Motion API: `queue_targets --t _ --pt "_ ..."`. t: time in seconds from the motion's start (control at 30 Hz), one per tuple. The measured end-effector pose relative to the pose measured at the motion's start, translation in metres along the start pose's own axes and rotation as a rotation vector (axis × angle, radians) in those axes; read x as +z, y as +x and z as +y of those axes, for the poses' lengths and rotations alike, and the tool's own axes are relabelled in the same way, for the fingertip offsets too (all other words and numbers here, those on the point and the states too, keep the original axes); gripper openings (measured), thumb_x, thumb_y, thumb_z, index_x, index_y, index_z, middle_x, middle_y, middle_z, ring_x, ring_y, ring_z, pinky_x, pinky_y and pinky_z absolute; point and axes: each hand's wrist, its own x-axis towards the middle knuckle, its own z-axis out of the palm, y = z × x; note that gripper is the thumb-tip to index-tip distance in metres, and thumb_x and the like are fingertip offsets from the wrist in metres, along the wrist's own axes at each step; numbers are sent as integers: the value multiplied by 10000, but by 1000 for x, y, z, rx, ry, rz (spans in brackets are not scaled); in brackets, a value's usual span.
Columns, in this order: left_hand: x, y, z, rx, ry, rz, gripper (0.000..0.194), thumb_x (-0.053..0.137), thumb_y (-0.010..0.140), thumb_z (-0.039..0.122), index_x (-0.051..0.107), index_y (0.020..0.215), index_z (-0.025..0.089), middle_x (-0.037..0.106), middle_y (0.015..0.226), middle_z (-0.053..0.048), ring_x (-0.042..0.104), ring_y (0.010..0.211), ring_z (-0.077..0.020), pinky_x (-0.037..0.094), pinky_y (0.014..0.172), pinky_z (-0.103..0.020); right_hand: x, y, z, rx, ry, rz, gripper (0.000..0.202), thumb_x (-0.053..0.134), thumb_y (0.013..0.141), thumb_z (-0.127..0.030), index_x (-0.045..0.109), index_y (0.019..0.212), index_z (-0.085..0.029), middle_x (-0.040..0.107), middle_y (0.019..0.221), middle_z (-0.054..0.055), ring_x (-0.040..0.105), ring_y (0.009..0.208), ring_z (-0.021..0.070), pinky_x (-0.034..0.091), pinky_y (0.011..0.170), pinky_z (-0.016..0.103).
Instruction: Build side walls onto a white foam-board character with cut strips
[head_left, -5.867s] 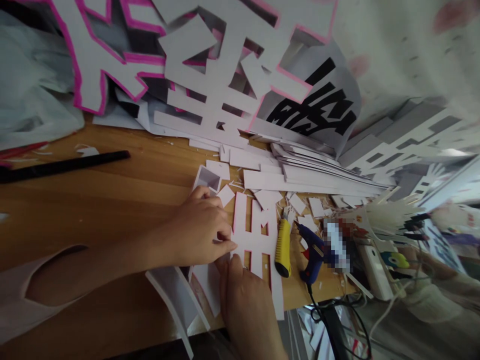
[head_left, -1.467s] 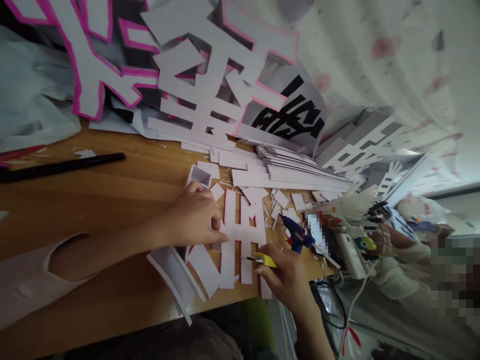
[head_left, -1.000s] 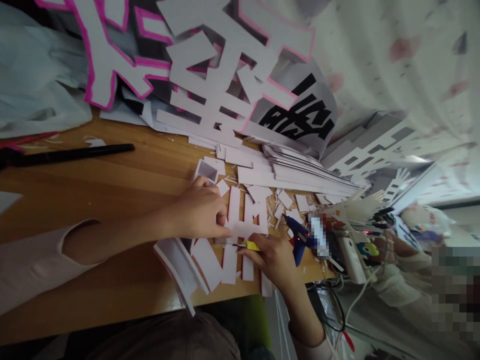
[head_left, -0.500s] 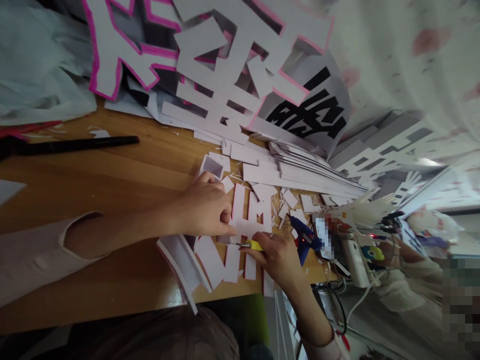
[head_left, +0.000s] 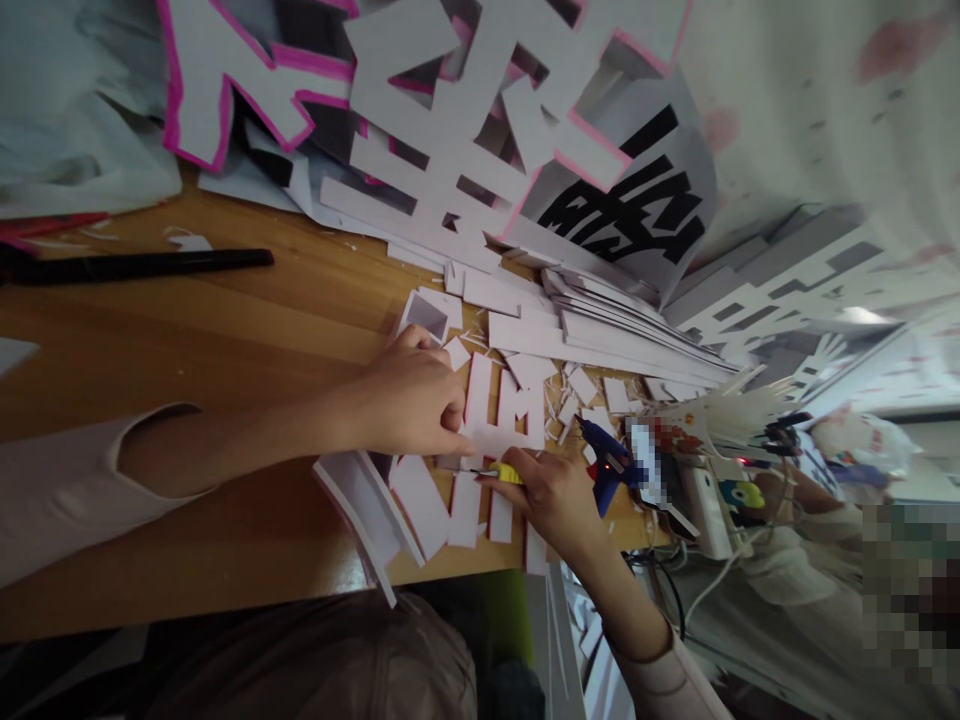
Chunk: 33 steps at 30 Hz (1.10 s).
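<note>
My right hand point(head_left: 561, 500) grips a yellow utility knife point(head_left: 505, 473), its thin blade pointing left. The blade tip lies at a white foam-board character cutout point(head_left: 495, 438) with pink edges, flat on the table. My left hand point(head_left: 415, 398) rests on the left side of that cutout, fingers curled and thumb stretched toward the blade. What lies under its curled fingers is hidden. Below my left wrist stands a folded white board shape point(head_left: 369, 505). A small open box shape of white board point(head_left: 425, 316) sits just beyond my left knuckles.
A blue glue gun point(head_left: 609, 460) with a red light lies to the right, beside a phone. White strips point(head_left: 637, 335) are stacked behind, with scraps around. Large pink-edged cutouts point(head_left: 420, 120) stand at the back. A black marker point(head_left: 150, 264) lies left. Another person's arm point(head_left: 817, 490) is at right.
The view has tilted slightly, so the table sits a little higher in it. Both hands stay at the cutout, and the knife has barely shifted.
</note>
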Motion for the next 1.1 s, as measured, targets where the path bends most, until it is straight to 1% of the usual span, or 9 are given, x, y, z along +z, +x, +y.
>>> queue_targets --t 0.1,0.23,0.4,0.6,0.67,0.83,1.0,1.1 --pt "-2 1 1 -6 -14 -10 337 750 743 515 703 552 240 718 671 -4 606 852 -220 268 958 -459 1 1 1 -3 2 -24 613 282 1048 -570 656 755 -182 605 535 17 550 480 134 233 526 265" --pt "-3 2 2 -27 -44 -17 294 770 731 495 724 584 245 743 730 8 616 884 -231 264 957 -463 3 1 3 -16 13 -54 606 290 1045 -577 658 778 -176 616 553 21 557 497 137 231 543 262" --pt "-2 3 2 -20 -67 6 305 775 706 484 700 545 237 735 688 10 617 860 -233 255 962 -469 4 3 4 -21 8 -91 607 292 1041 -584 650 772 -173 613 558 20 552 496 134 213 542 260" --pt "0 2 0 -2 -24 -8 367 739 741 526 685 522 237 695 634 -7 600 855 -229 247 952 -467 4 6 4 -40 -16 -74 644 251 1047 -584 652 749 -178 582 508 17 540 472 139 209 531 261" --pt "0 2 -1 -5 -23 -7 374 733 740 541 687 524 240 692 629 -6 595 848 -227 244 951 -465 5 7 4 -41 -19 -93 638 254 1050 -580 655 758 -178 589 515 21 545 480 142 210 533 263" --pt "0 2 0 6 -18 19 339 741 732 516 694 539 241 710 650 5 592 827 -208 261 944 -439 10 8 5 -49 -1 -165 583 313 1045 -572 646 774 -177 621 551 26 565 504 142 219 542 264" --pt "-2 2 2 -13 -24 -1 312 765 712 508 705 557 244 729 678 11 601 849 -210 247 962 -444 11 10 4 -65 -11 -150 615 276 1049 -575 638 752 -176 627 547 29 567 486 143 213 533 273" --pt "-2 2 2 -9 -16 0 318 765 720 503 703 551 242 729 672 9 604 855 -212 243 951 -443 11 11 4 -61 -39 -169 632 261 1046 -589 644 759 -176 617 533 31 558 482 145 200 532 275"
